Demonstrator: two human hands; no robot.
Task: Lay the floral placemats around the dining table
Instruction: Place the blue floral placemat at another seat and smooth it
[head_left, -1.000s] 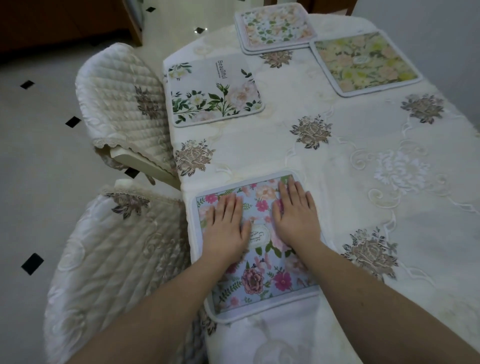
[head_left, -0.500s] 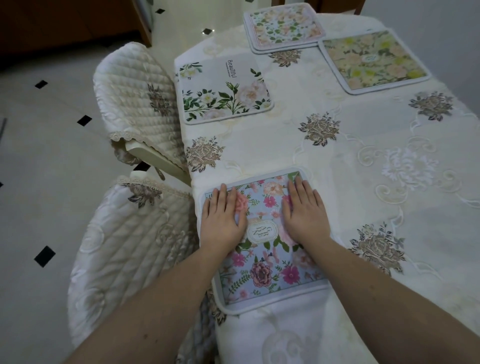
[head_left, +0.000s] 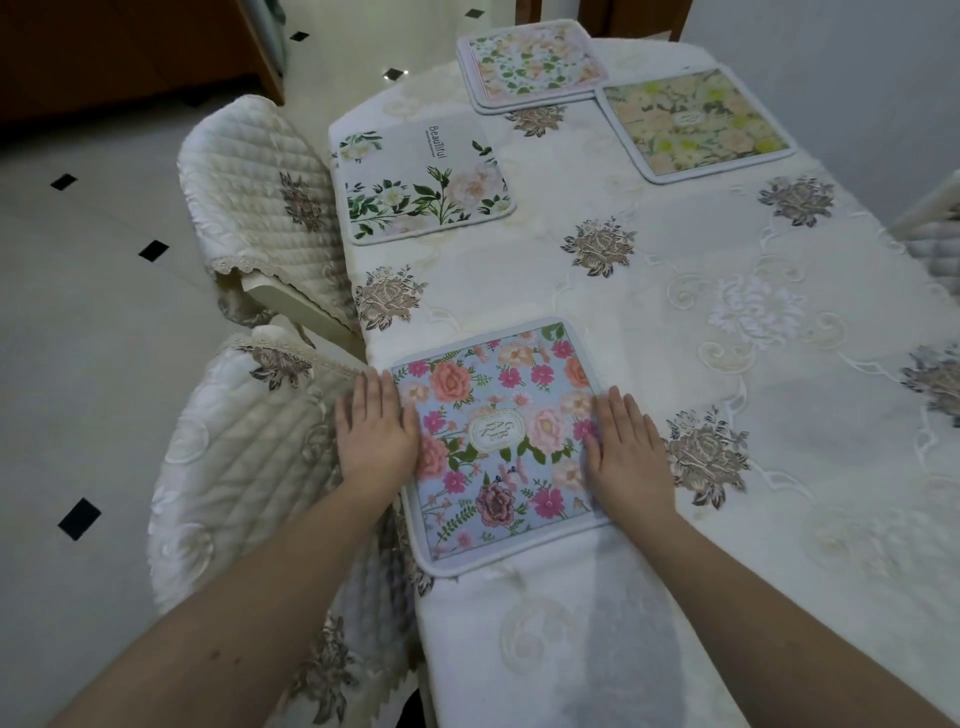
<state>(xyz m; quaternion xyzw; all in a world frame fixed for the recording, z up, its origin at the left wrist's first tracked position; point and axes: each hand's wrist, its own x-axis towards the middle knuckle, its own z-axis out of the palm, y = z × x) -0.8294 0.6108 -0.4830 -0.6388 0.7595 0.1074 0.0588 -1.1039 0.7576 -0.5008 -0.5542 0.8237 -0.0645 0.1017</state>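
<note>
Fingers (head_left: 382, 402) of both hands lie straight and close together, gripping nothing, as a person flattens a blue placemat (head_left: 496, 441) at the near left edge of a dining table (head_left: 675, 322). The left hand (head_left: 375, 434) rests palm down on the mat's left border, partly over the table edge; the right hand (head_left: 626, 457) presses flat on the mat's right border, touching the cloth beside it. Pink, peach and plum blooms and a white oval label at the centre cover the mat, which has a pale grey rim and sits slightly askew.

Three more mats lie farther along the table: a white placemat (head_left: 426, 182) printed with green leaves and the word "Beautiful" by the left edge, a yellow-green placemat (head_left: 696, 124) toward the right, and a pink-and-cream placemat (head_left: 532, 65) at the far end, which appears to rest on another mat, though that cannot be told for sure.

A cream tablecloth (head_left: 571, 623), embroidered with brown-grey flower clusters and white scrollwork, covers the table and hangs over its edge. Two chairs with quilted cream covers stand pushed in on the left, the near chair (head_left: 244, 467) just beside the left hand, the far chair (head_left: 260, 192) beside the white mat. Pale floor tiles (head_left: 78, 338) with small black diamond insets fill the room's left side, and dark wooden furniture (head_left: 130, 52) stands at the top left.
</note>
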